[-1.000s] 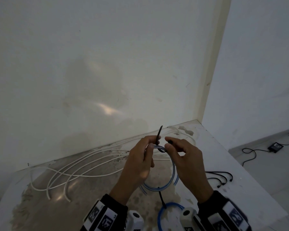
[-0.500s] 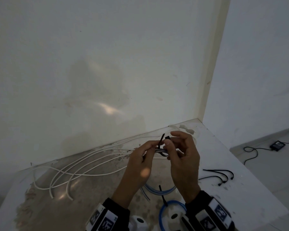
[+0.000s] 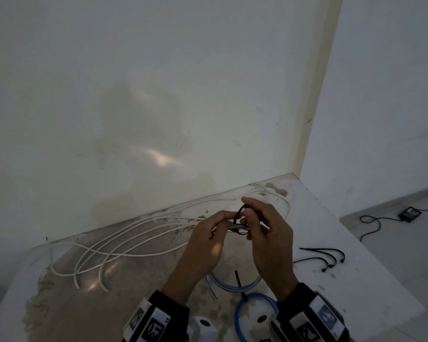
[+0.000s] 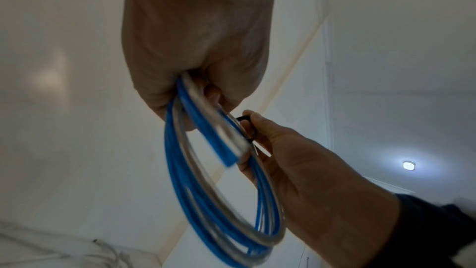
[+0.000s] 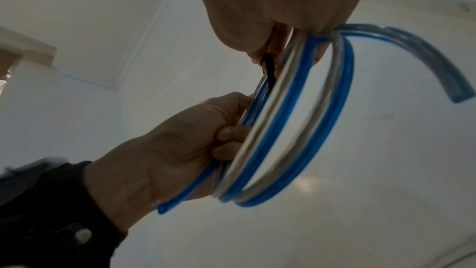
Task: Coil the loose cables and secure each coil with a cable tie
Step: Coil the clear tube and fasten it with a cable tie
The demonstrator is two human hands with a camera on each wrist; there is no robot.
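Since half a second ago the right hand (image 3: 267, 233) has closed its fingertips (image 3: 248, 214) tighter on the black cable tie (image 3: 240, 215), now bent into a small loop around the blue coil (image 4: 219, 180) instead of standing up. Left hand (image 3: 208, 240) grips the coil's top with curled fingers. Held above the table (image 3: 356, 280) at lower centre of the frame, the coil hangs downward, its ring nearly upright. White cables (image 3: 124, 243) lie to the left, spare ties (image 3: 326, 257) to the right.
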